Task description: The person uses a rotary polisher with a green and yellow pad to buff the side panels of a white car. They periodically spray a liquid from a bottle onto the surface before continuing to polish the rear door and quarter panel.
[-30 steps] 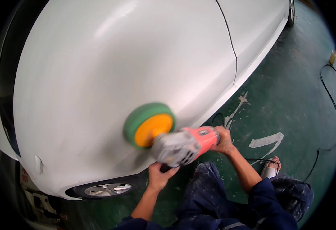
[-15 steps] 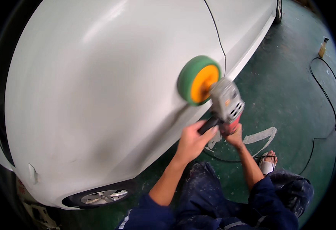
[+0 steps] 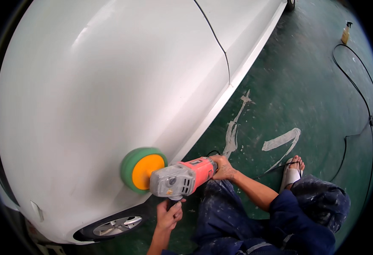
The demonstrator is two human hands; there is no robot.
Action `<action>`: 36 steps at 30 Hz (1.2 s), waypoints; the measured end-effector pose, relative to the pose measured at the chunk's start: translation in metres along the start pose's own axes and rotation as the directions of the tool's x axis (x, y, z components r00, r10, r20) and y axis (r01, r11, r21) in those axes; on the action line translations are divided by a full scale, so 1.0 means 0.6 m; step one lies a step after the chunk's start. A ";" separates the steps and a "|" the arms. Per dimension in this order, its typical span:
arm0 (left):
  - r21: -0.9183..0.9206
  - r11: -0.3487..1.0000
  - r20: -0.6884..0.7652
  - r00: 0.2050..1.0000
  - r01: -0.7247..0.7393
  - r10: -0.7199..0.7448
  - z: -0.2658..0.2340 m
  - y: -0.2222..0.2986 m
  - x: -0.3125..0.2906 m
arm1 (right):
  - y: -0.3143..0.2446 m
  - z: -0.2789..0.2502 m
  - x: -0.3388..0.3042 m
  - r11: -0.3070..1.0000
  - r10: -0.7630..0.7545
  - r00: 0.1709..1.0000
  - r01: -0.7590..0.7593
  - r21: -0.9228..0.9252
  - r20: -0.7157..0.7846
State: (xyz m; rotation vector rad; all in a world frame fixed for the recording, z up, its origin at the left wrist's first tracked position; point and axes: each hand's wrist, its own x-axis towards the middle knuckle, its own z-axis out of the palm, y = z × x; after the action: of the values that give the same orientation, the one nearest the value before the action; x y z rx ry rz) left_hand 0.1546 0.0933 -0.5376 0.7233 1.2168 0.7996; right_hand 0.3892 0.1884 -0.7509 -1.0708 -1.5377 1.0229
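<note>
A red and grey power polisher [image 3: 186, 175] is held in both my hands. Its round green foam pad [image 3: 131, 163] with an orange backing disc [image 3: 146, 172] rests against the lower side of a white car door [image 3: 88, 106], just above the front wheel. My left hand [image 3: 168, 216] is closed round the black side handle [image 3: 174, 202], which is mostly covered by the tool head and fingers. At the rear of the body, my right hand [image 3: 224, 168] wraps round the grip end. The pad's edge looks smeared, as if spinning.
Below the panel sits a wheel [image 3: 117, 226] in its arch. A black cable [image 3: 265, 172] runs across the green floor [image 3: 271, 102] past my sandalled foot [image 3: 295, 170]. Farther right are a spray bottle [image 3: 345, 35] and a looped hose [image 3: 348, 74]. Pale streaks [image 3: 282, 140] mark the floor.
The polisher has moved left and toward me along the panel, from near the door seam to above the wheel. It has turned so its body lies more level. Both hands kept their hold.
</note>
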 end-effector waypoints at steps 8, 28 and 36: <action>0.153 0.965 0.229 0.942 0.213 -0.244 0.199 0.103 0.182 | 0.037 -0.157 -0.006 0.958 0.226 0.930 -0.159 0.239 -0.288; -0.029 0.959 0.227 0.937 0.281 -0.267 0.077 0.043 0.008 | 0.021 0.067 -0.043 0.929 0.060 0.984 0.007 0.370 -0.168; -0.119 0.842 0.561 0.735 0.526 -0.380 0.267 0.032 0.215 | 0.087 -0.017 -0.066 0.751 0.235 0.947 -0.036 0.659 -0.217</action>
State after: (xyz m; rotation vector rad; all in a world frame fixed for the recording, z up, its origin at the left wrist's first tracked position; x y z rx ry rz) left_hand 0.3282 0.2032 -0.5560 0.3425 0.7160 0.3043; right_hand 0.4128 0.1650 -0.8082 -0.7849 -0.7620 1.3079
